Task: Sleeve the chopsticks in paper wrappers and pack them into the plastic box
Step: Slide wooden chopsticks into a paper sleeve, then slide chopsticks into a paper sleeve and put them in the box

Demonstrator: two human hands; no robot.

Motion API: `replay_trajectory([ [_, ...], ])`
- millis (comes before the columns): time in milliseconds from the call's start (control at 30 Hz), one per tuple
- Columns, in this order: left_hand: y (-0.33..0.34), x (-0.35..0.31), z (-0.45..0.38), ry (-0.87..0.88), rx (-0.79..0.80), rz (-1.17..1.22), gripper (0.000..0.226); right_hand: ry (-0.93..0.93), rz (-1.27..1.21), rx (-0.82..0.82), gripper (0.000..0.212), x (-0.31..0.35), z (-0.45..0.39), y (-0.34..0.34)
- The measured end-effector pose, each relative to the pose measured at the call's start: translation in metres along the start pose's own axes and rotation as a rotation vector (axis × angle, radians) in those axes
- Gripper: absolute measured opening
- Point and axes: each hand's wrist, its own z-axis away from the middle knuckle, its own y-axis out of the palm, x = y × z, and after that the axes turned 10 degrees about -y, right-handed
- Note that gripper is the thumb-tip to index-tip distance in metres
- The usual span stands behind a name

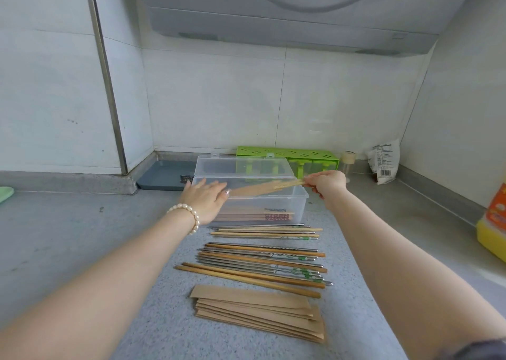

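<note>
On a grey counter, the left hand [206, 198] rests flat-fingered against one clear plastic box [295, 195], the right hand [325, 182] pinches one wrapped pair of chopsticks [262, 188] over it, a few wrapped pairs blur inside, and loose chopsticks [262, 255] and paper wrappers [257, 311] overlap uncountably in front.

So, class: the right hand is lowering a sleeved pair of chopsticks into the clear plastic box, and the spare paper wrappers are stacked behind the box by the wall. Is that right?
One detail is wrong. The head view shows the paper wrappers stacked nearest the person, in front of the loose chopsticks, not behind the plastic box. The right hand does hold a sleeved pair over the box.
</note>
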Motion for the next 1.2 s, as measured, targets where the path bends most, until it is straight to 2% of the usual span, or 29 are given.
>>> replay_trajectory([
  [100, 0.002, 0.000, -0.003, 0.009, 0.018, -0.044, 0.052, -0.033, 0.105, 0.052, 0.009, -0.002, -0.001, 0.017],
  [167, 0.000, 0.000, -0.003, 0.015, 0.038, -0.052, 0.051, -0.100, 0.276, 0.090, 0.011, -0.007, 0.001, 0.026],
  [367, -0.004, -0.002, -0.003, 0.020, 0.065, -0.069, 0.051, -0.382, 0.862, 0.165, 0.047, -0.022, 0.012, 0.035],
  [567, -0.005, -0.002, 0.001, 0.021, 0.080, -0.070, 0.051, -0.531, 1.002, 0.157, 0.030, -0.023, 0.017, 0.033],
  [633, -0.005, -0.002, 0.001, 0.019, 0.087, -0.069, 0.051, -0.591, 1.024, 0.162, 0.021, -0.023, 0.020, 0.032],
  [700, -0.005, -0.002, 0.001, 0.014, 0.095, -0.073, 0.052, -0.634, 1.018, 0.177, 0.022, -0.023, 0.022, 0.029],
  [767, -0.004, -0.002, 0.000, 0.016, 0.094, -0.070, 0.052, -0.640, 0.886, 0.200, 0.029, -0.027, 0.019, 0.026],
  [867, -0.002, 0.000, -0.001, 0.024, 0.080, -0.054, 0.052, -0.666, 0.612, 0.149, 0.024, -0.033, 0.021, 0.014],
  [933, -0.003, 0.000, 0.000, 0.029, 0.084, -0.044, 0.051, -0.707, 0.557, 0.095, 0.019, -0.034, 0.033, 0.004],
  [1000, -0.002, 0.002, 0.000, 0.034, 0.085, -0.044, 0.050, -0.694, 0.581, 0.127, 0.010, -0.037, 0.045, -0.005],
  [1067, -0.001, 0.003, 0.002, 0.030, 0.018, -0.003, 0.050, -0.617, 0.647, 0.263, 0.005, -0.045, 0.057, -0.012],
  [1133, -0.001, 0.002, 0.013, 0.037, -0.152, 0.087, 0.049, -0.546, 0.697, 0.387, 0.003, -0.052, 0.067, -0.019],
  [1200, -0.002, -0.006, 0.033, 0.116, -0.290, 0.188, 0.042, -0.502, 0.731, 0.470, 0.007, -0.059, 0.074, -0.022],
])
